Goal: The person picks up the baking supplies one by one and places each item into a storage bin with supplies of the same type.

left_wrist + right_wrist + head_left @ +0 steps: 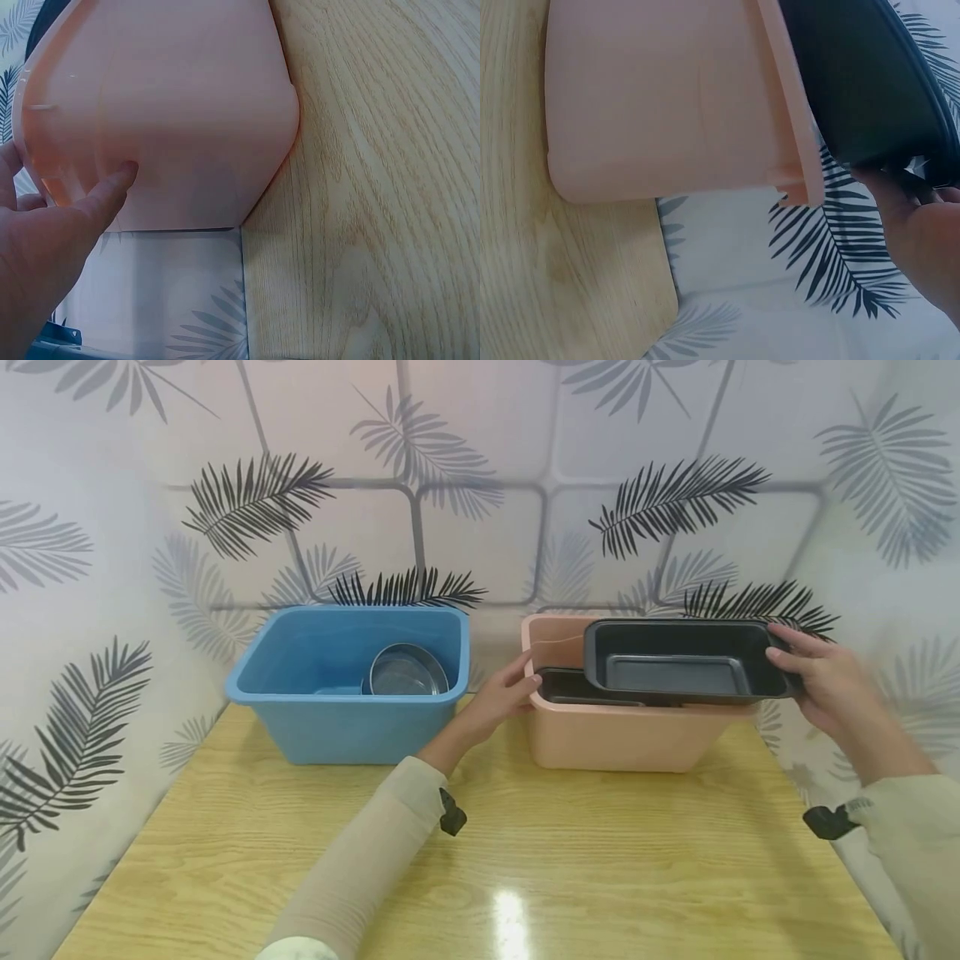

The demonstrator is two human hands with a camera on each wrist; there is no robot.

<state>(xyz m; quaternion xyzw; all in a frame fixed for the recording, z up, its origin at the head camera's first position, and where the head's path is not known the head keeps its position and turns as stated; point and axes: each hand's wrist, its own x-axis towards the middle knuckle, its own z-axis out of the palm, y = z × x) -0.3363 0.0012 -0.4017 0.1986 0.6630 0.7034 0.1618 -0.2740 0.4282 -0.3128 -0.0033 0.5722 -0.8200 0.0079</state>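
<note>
A dark rectangular loaf pan [675,675] is in my right hand [828,685], which grips its right end. The pan is held over the right part of the pink plastic bin [607,739], above its rim. My left hand [497,700] holds the bin's left rim; in the left wrist view the thumb [120,184] lies against the outer wall. Another dark pan [573,685] lies inside the bin, partly hidden by the held one. In the right wrist view, the underside of the held loaf pan [862,82] shows beyond the bin's edge.
To the left stands a blue plastic bin [352,731] with round metal tins [408,675] inside at its right. Both bins stand on a wooden table [525,852], against a wall covering [480,543] with leaf patterns.
</note>
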